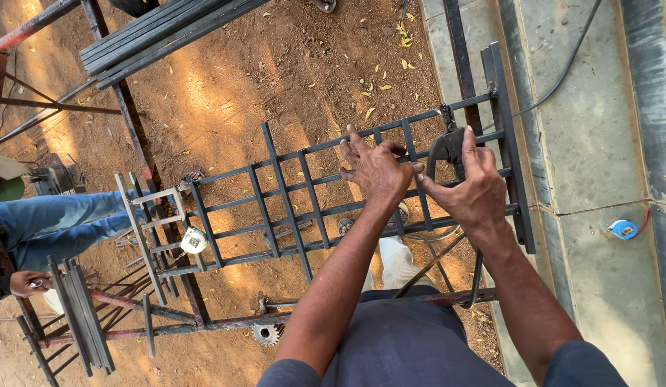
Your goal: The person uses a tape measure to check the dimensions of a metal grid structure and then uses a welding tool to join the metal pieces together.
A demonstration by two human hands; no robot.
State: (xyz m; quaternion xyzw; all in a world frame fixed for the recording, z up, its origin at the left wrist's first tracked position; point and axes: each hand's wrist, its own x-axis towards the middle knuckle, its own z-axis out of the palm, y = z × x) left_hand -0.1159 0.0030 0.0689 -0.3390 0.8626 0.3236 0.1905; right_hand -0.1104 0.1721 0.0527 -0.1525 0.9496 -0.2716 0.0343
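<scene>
A dark steel grille frame [290,193] of crossed flat bars lies on a metal stand over bare earth. My left hand [376,168] rests on its bars near the right end, fingers spread and curled over a bar. My right hand [472,190] sits beside it, thumb and forefinger touching the left hand, just below a black clamp [446,147] fixed to the frame. Neither hand holds a loose tool.
A white tape measure [194,240] lies on the frame's left part. A blue tape measure [624,229] lies on the concrete slab [598,143] at right. Another person in blue trousers [53,222] is at left. Stacked steel bars [157,36] lie at top; a gear wheel [267,333] lies below.
</scene>
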